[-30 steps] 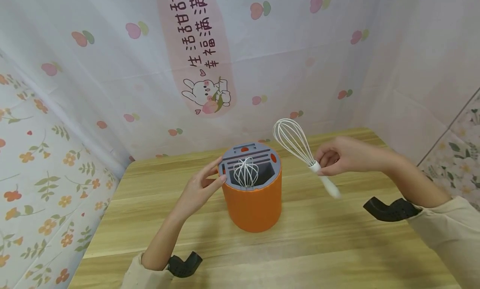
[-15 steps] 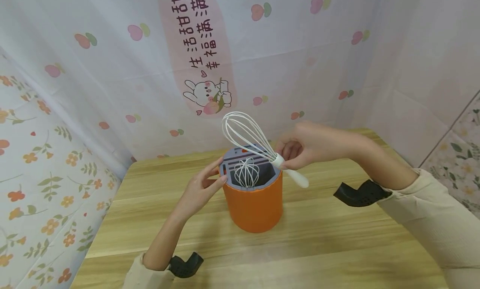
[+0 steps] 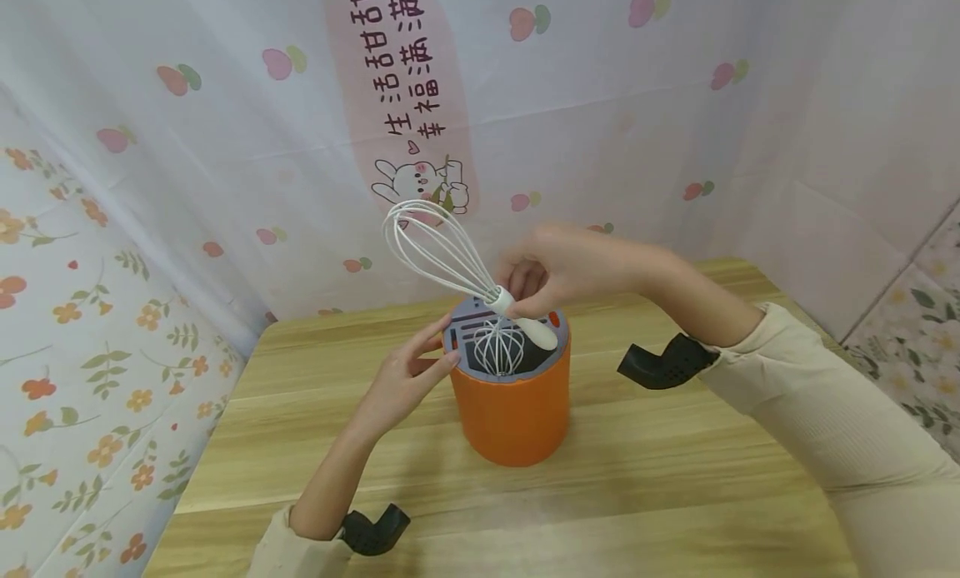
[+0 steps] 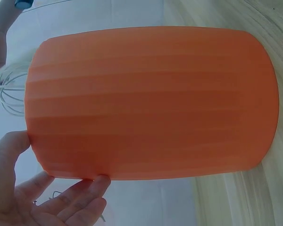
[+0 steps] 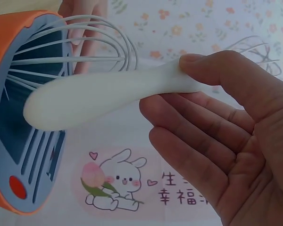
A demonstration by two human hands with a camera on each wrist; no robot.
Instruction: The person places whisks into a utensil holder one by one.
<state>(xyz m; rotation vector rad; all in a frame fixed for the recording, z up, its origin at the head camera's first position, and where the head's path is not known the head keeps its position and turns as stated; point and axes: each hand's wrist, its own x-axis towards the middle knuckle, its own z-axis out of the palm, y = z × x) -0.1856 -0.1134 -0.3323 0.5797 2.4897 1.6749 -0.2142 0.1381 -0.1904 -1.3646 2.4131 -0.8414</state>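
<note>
An orange utensil holder (image 3: 513, 424) with a slotted grey-blue top stands upright on the table. In its large compartment sits a whisk (image 3: 498, 349), white wire loops up. My left hand (image 3: 401, 382) holds the holder's left rim, thumb and fingers spread along the edge; in the left wrist view the fingertips (image 4: 102, 182) lie against its side. Over the top, my right hand (image 3: 551, 270) pinches a second white whisk (image 3: 442, 249) near the upper end of its handle. That whisk's loops point up and left, and in the right wrist view its handle (image 5: 80, 101) tilts down toward the opening.
The wooden table (image 3: 637, 495) extends around the holder. Behind it hangs a white curtain (image 3: 600, 145) with fruit prints and a rabbit drawing; a floral cloth (image 3: 97, 353) hangs at the left. Black wrist mounts (image 3: 663, 366) stick out from both sleeves.
My right hand has carried its whisk leftward from beside the holder to above its top. The left hand has stayed at the rim, and the holder stands in place.
</note>
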